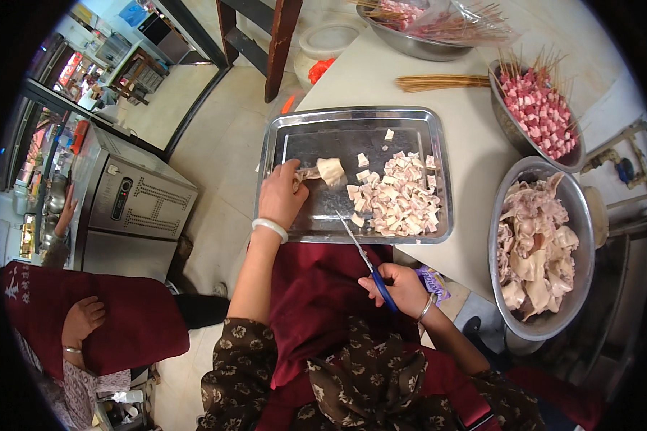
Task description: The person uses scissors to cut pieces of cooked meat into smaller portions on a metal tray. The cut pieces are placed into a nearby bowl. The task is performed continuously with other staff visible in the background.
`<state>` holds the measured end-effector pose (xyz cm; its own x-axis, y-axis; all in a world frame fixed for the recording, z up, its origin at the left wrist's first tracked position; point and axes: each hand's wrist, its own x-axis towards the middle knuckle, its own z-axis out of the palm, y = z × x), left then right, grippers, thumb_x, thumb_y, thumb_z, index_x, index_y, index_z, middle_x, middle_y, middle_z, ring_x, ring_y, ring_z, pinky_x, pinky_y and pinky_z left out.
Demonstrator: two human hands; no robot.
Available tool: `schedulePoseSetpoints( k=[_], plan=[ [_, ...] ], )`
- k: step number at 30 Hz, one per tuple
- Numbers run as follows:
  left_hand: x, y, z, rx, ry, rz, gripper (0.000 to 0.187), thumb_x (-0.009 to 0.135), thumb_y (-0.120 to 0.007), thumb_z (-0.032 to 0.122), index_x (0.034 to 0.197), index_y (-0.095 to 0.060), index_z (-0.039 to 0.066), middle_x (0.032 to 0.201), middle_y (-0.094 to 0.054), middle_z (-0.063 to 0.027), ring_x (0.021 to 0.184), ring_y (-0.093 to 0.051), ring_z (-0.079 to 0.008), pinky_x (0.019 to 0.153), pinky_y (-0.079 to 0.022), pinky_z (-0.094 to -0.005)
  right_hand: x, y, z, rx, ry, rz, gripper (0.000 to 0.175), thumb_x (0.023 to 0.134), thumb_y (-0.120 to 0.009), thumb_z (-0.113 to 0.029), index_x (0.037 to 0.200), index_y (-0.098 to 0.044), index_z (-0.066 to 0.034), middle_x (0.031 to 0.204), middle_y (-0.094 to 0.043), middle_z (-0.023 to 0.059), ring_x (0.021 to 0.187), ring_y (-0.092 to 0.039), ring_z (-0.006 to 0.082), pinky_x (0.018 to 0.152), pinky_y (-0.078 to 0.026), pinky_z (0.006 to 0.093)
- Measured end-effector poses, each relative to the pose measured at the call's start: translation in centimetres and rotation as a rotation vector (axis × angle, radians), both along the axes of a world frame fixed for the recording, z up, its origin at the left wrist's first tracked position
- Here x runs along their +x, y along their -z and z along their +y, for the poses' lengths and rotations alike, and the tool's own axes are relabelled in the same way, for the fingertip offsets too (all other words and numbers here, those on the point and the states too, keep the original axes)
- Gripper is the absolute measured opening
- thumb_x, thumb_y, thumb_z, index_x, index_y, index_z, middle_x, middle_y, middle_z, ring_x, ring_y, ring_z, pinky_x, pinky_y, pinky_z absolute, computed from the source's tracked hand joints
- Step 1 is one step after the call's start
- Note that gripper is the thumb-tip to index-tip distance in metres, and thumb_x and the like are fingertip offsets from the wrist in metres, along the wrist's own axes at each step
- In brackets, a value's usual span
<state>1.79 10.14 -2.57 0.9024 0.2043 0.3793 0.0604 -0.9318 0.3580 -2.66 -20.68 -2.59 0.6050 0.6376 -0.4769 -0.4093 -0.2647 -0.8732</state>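
My left hand (pixel 284 195) is over the left side of a rectangular metal tray (pixel 312 134), its fingers closed on a strip of pale meat or skin (pixel 330 171). The strip's free end points right, above the tray floor. In my right hand (pixel 396 291), below the tray's front edge, is a pair of scissors (pixel 376 276) with blue handles. Their blades look nearly closed and point up and left, the tips over the tray. A pile of small cut pieces (pixel 401 199) lies in the tray's right half, with a few loose ones around it.
At right stands a metal basin of larger pale pieces (pixel 542 253). Beyond it are a bowl of skewered red meat (pixel 539 113), bamboo skewers (pixel 442 82) and another skewer-filled bowl (pixel 426 46). A person in a maroon apron (pixel 102 318) stands left, near a metal cabinet (pixel 135 199).
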Motion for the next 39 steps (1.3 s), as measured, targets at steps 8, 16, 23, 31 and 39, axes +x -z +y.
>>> schedulePoseSetpoints(
  k=[8, 16, 23, 31, 39],
  plan=[
    [-1.5, -1.2, -1.2, -1.406, -0.036, 0.126, 0.03, 0.103, -0.058, 0.029, 0.117, -0.064, 0.003, 0.097, -0.07, -0.0006, 0.083, -0.063, -0.0077, 0.071, -0.05, -0.0238, 0.4, -0.2, 0.3, 0.149, -0.073, 0.149, 0.043, 0.092, -0.072, -0.043, 0.09, -0.061, -0.002, 0.074, -0.064, 0.0019, 0.062, -0.06, 0.0072, 0.056, -0.047, 0.0223],
    [-3.7, -5.4, -3.4, -1.766, 0.221, 0.212, 0.033, 0.102, -0.058, 0.029, 0.125, -0.061, 0.004, 0.116, -0.069, -0.0046, 0.105, -0.065, -0.0138, 0.092, -0.051, -0.0317, 1.3, 0.6, 1.2, 0.271, -0.2, 0.034, 0.053, 0.09, -0.07, -0.054, 0.1, -0.057, -0.0028, 0.081, -0.057, 0.0, 0.069, -0.053, 0.0077, 0.062, -0.043, 0.0233],
    [-4.3, -5.2, -6.3, -1.768, 0.101, 0.181, 0.029, 0.103, -0.058, 0.025, 0.122, -0.063, 0.004, 0.114, -0.07, -0.004, 0.101, -0.065, -0.0125, 0.087, -0.052, -0.0291, 2.6, -0.3, 2.5, 0.064, -0.053, -0.27, 0.061, 0.083, -0.076, -0.058, 0.092, -0.058, -0.0011, 0.072, -0.052, 0.003, 0.067, -0.05, 0.014, 0.062, -0.043, 0.0305],
    [-4.5, -5.5, -6.8, -1.783, 0.128, 0.073, 0.027, 0.104, -0.056, 0.02, 0.124, -0.062, 0.003, 0.115, -0.069, -0.0053, 0.102, -0.065, -0.0126, 0.088, -0.052, -0.0291, 2.1, -1.3, 2.8, -0.027, -0.004, -0.389, 0.058, 0.084, -0.075, -0.056, 0.085, -0.058, -0.0008, 0.07, -0.058, 0.0125, 0.062, -0.055, 0.0246, 0.063, -0.047, 0.0366],
    [-4.9, -5.3, -6.9, -1.682, 0.152, 0.028, 0.029, 0.104, -0.055, 0.018, 0.129, -0.059, 0.003, 0.119, -0.068, -0.0037, 0.105, -0.063, -0.0107, 0.092, -0.05, -0.0276, 3.0, -2.0, 4.6, -0.054, 0.015, -0.356, 0.054, 0.084, -0.076, -0.053, 0.082, -0.062, -0.0003, 0.067, -0.061, 0.0114, 0.064, -0.063, 0.0263, 0.064, -0.048, 0.0387]
  ],
)
